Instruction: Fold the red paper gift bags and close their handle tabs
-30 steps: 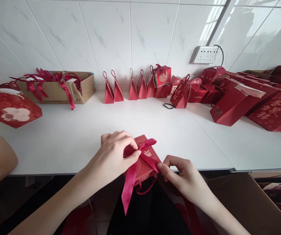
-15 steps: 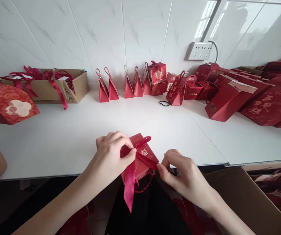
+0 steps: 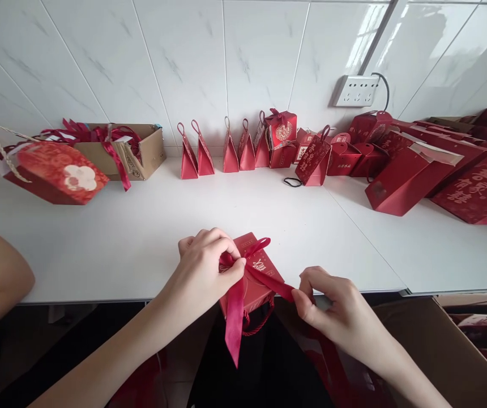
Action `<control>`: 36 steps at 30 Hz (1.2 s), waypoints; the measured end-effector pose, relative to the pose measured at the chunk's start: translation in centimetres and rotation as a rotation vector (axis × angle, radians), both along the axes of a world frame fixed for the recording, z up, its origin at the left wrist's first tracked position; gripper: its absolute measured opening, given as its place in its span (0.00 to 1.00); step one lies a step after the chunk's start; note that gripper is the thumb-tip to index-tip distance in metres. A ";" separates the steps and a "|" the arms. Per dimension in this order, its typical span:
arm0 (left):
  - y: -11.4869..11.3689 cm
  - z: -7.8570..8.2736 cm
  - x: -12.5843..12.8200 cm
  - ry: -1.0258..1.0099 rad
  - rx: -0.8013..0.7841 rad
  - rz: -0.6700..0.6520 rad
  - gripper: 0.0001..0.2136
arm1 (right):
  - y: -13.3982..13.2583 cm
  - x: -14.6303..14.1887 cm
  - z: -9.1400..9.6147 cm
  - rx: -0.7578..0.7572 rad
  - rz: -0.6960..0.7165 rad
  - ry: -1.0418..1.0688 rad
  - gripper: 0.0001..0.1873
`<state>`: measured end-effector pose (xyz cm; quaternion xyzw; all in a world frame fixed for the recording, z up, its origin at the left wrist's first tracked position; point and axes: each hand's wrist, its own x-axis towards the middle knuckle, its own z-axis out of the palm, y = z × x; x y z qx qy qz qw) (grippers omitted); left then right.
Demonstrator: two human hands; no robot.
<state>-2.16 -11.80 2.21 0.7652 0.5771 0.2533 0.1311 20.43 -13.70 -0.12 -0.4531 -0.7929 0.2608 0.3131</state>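
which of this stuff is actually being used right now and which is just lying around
In use: left hand, pinching the ribbon at the knot; right hand, pinching its end; red box beneath.
Lying about: triangular boxes, carton of ribbons, red bags, hair tie, socket.

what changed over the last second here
The right hand has drawn its end of the ribbon out to the right, away from the box. At far left, another person's flowered bag has swung up and rightward on its cord. The left hand still pinches the ribbon on the box; the box stays put.
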 end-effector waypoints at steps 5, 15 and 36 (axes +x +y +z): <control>0.0 0.4 -0.5 -0.101 -0.029 -0.007 0.08 | 0.7 1.2 0.6 -0.207 -0.043 0.076 0.19; -0.4 0.7 -2.7 -0.067 -0.050 0.084 0.10 | 3.5 -2.0 2.5 0.204 0.064 0.075 0.09; -0.7 1.9 -3.6 -0.208 -0.229 -0.025 0.10 | 5.2 -5.1 2.7 0.138 0.365 -0.141 0.04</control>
